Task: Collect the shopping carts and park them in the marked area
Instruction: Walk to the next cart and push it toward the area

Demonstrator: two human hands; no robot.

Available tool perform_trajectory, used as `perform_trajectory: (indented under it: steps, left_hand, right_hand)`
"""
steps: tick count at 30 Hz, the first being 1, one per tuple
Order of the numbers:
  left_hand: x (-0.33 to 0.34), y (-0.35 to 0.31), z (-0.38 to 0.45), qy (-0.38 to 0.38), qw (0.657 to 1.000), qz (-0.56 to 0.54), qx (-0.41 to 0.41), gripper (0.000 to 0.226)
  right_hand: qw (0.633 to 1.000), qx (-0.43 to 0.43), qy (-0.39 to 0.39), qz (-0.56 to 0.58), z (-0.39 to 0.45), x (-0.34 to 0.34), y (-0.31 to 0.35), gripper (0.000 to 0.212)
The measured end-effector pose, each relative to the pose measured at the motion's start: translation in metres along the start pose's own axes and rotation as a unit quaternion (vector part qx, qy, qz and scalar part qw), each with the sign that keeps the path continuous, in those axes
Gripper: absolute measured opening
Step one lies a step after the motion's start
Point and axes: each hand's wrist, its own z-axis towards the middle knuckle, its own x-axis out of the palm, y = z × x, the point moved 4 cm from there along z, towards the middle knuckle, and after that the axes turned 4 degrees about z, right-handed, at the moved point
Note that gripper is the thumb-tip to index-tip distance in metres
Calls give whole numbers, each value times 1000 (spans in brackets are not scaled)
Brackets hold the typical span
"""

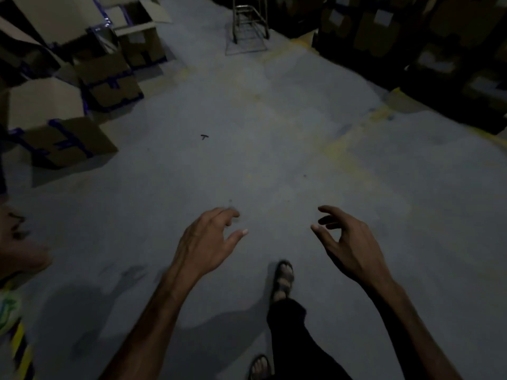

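Note:
A metal shopping cart stands far ahead at the top middle of the dim storeroom, only its lower frame and wheels in view. Faded yellow floor markings run along the grey concrete on the right. My left hand and my right hand are both held out low in front of me, fingers spread and curled, holding nothing. Both hands are far from the cart. My sandalled foot steps forward between them.
Cardboard boxes with blue tape are piled on the left, some with flaps up. Dark stacked boxes line the right side. A small dark scrap lies on the floor. Another person's arm shows at the left edge.

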Motion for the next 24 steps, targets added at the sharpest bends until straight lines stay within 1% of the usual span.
perform_trajectory:
  steps: [5,8,12,15,18,24]
  left_hand:
    - [17,14,114,27,1000,14,4,40]
    - [17,26,194,38,999,22,-9,40]
    - [7,49,307,15,999,40,-12,41]
    - [-1,64,383,-1,999,43,-16,51]
    - [-4,78,452,-21,999,37,-19,57]
    - [25,120,596,-24,999,22,-28,56]
  right_hand:
    - [1000,11,6,-11,117,10,-21,48]
    - [999,18,24,-11,205,13,-26,48]
    - [998,-3,44,-36,329,13,-15,47]
    - [996,-20,54,-61,411,5,1,48]
    - [997,-30,49,-57,483,-1,14,49]
    - [996,-37,49,-65,630,12,14,54]
